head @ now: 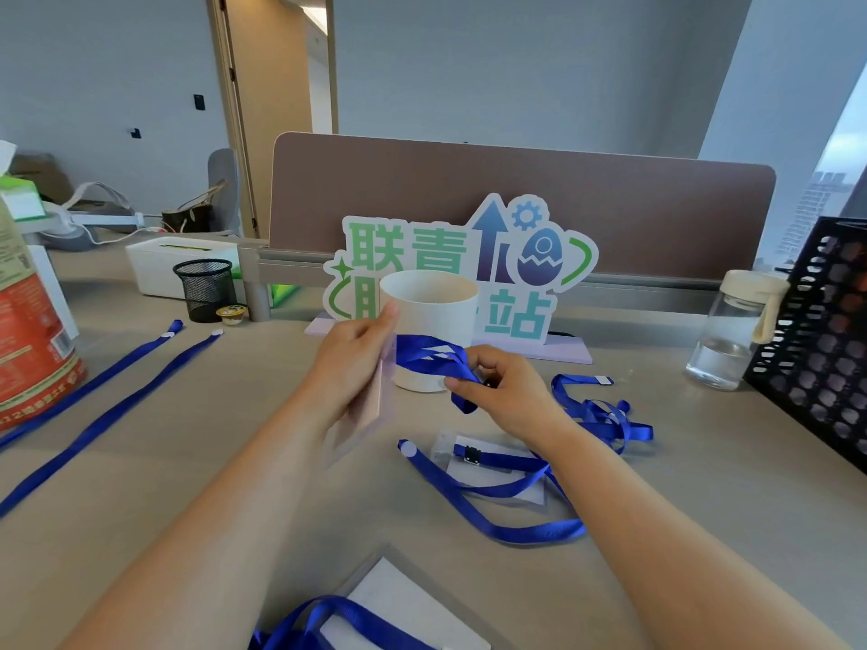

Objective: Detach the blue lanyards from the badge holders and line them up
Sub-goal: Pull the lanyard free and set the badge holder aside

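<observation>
My left hand (349,363) holds a clear badge holder (370,405) upright above the table. My right hand (502,391) pinches the blue lanyard (429,356) at the end attached to that holder. Two detached blue lanyards (108,415) lie stretched out side by side on the left of the table. Another badge holder (492,476) lies flat under my right wrist with its lanyard (516,532) still clipped on. A further holder (413,607) with a lanyard sits at the near edge. More tangled blue lanyard (605,415) lies to the right.
A white cup (429,302) stands just behind my hands, in front of a cut-out sign (516,255) and a desk divider (516,190). A glass jar (732,330) and black perforated rack (825,330) stand right. A mesh pen cup (206,288) and red bag (28,330) stand left.
</observation>
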Available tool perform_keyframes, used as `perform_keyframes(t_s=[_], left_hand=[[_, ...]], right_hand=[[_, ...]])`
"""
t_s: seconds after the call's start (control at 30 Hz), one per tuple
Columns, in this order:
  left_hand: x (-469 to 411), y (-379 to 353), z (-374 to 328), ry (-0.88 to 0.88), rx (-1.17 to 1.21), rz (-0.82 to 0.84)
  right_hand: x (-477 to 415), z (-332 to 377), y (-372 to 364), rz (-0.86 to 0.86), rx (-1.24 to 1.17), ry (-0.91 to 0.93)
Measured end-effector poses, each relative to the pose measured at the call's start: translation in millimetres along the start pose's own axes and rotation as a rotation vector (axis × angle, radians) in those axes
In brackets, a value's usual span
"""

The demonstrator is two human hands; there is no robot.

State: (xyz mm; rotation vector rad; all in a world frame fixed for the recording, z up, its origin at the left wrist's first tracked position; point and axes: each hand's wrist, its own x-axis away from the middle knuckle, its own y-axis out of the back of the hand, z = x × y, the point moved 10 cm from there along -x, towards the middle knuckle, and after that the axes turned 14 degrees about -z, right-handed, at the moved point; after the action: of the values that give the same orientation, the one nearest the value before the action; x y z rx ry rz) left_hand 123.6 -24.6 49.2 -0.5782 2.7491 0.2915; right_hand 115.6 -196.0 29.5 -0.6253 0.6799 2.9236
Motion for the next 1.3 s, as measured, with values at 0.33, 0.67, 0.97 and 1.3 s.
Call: perform_keyframes(t_s=[0.33, 0.67, 0.97, 1.3], left_hand=[[-17.8, 40.8, 8.3, -0.175, -0.202, -0.338], [-27.9, 74.5, 22.3, -0.091, -0.138, -0.482], [-29.9, 70.4, 21.9, -0.071, -0.087, -0.425], [-29.2, 59.2, 27.5, -0.039, -0.134, -0.35]], right_hand=[[-36.8, 26.7, 4.1, -0.086, 0.225, 0.135], [-140.5, 64.8, 1.1, -0.32, 0.522, 0.216], [-178.7, 32.8, -39.9, -0.16, 0.786, 0.156], [-155.8, 47.4, -36.7, -0.078, 0.657, 0.215]])
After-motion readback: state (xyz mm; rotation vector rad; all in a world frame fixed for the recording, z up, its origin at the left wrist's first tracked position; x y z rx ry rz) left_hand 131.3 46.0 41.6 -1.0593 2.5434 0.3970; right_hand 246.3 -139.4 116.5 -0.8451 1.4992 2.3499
